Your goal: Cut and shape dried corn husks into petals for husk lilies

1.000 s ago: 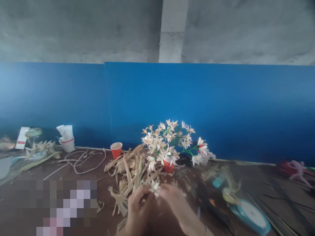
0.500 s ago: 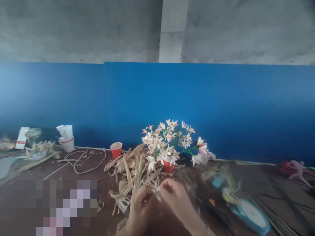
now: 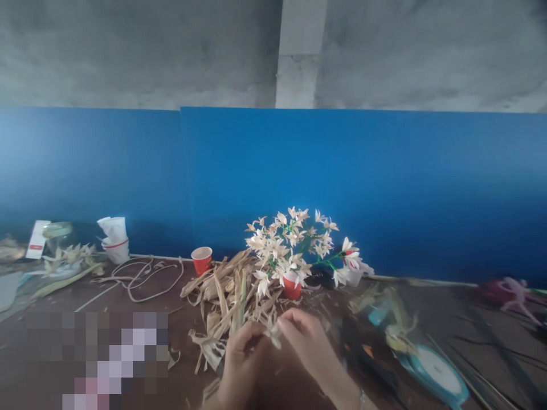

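Brown tabletop (image 3: 280,390) — dry husks (image 3: 226,283) and bouquet (image 3: 277,248) beyond flower (image 3: 273,333) in fingers (image 3: 296,322).

Held flower (image 3: 274,336) papery, matt; husk strips (image 3: 222,290) dry, rough; red cup (image 3: 201,263) paper; blue partition (image 3: 342,171) smooth.

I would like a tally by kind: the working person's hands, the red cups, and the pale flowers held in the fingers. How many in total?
Left hand and right hand: 2
Left red cup and right red cup: 2
Held pale flower: 1
Total: 5
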Demonstrator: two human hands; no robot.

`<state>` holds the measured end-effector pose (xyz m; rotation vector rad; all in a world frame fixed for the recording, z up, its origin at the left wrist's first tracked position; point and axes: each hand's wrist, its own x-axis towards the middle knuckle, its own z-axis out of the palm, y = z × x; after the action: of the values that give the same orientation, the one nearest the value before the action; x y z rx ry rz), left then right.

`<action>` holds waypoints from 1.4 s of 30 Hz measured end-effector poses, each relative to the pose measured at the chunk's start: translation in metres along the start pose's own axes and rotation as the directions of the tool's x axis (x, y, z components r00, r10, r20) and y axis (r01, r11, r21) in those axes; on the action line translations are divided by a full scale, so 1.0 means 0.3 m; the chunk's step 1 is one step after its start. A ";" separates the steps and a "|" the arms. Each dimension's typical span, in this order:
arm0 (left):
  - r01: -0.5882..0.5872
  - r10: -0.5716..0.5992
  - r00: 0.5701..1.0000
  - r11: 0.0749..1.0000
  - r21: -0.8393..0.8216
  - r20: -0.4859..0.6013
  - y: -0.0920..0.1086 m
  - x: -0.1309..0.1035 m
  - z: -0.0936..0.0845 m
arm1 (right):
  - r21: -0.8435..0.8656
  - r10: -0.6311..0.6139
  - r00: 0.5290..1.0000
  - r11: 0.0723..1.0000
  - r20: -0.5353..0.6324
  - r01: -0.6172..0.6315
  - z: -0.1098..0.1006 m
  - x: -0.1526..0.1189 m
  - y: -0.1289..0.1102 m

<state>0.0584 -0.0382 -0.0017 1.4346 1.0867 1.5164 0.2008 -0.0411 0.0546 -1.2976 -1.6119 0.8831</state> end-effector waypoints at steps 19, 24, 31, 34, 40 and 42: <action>0.454 -0.513 0.854 0.646 -0.614 0.092 0.038 0.014 0.023 | 0.226 0.154 0.985 0.960 0.071 -0.166 0.038 0.024 0.085; 0.548 -0.514 0.812 0.510 -0.663 0.277 0.019 0.009 0.016 | 0.424 0.102 0.977 0.889 0.186 -0.173 0.092 0.003 0.099; 0.549 -0.493 0.813 0.469 -0.692 0.311 -0.008 0.019 0.015 | 0.398 0.206 0.967 0.883 0.151 -0.250 0.094 -0.004 0.088; 0.535 -0.478 0.824 0.478 -0.697 0.305 -0.013 0.023 0.015 | 0.349 0.203 0.971 0.907 0.126 -0.235 0.093 -0.005 0.077; 0.538 -0.419 0.836 0.499 -0.679 0.355 0.000 0.012 0.019 | 0.533 0.423 0.899 0.789 -0.111 -0.305 0.122 -0.028 0.041; 0.532 -0.409 0.841 0.506 -0.679 0.354 0.011 0.009 0.021 | 0.590 0.457 0.881 0.748 -0.124 -0.305 0.135 -0.030 0.042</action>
<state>0.0645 -0.0364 0.0024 0.5553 0.5358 1.1884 0.1688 -0.0477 0.0261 -1.2629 -0.7821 1.2611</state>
